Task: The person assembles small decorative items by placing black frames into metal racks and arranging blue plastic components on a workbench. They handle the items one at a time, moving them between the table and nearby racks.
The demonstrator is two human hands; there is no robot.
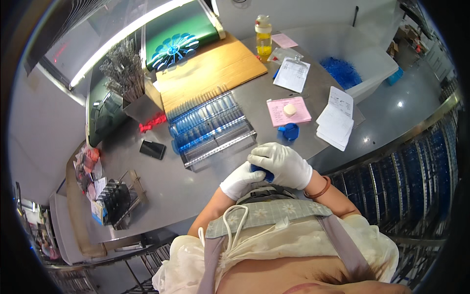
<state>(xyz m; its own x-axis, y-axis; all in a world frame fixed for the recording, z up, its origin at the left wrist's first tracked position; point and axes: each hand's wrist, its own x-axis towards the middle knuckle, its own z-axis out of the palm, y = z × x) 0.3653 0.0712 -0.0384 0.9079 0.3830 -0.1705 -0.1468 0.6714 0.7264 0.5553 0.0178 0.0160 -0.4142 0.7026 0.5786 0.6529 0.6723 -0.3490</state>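
- Surface: smooth grey table [171,201]; clear-framed rack [221,145] holds rows of translucent blue pieces; flat wooden board [215,68] behind the rack; white tub [376,73] of blue strands far to its right.
- Hands: left hand [243,180] and right hand [283,165], white-gloved, curled together around a blue object [263,172], right and nearside of the rack.
- Obscured: the object's outline, mostly covered by fingers.
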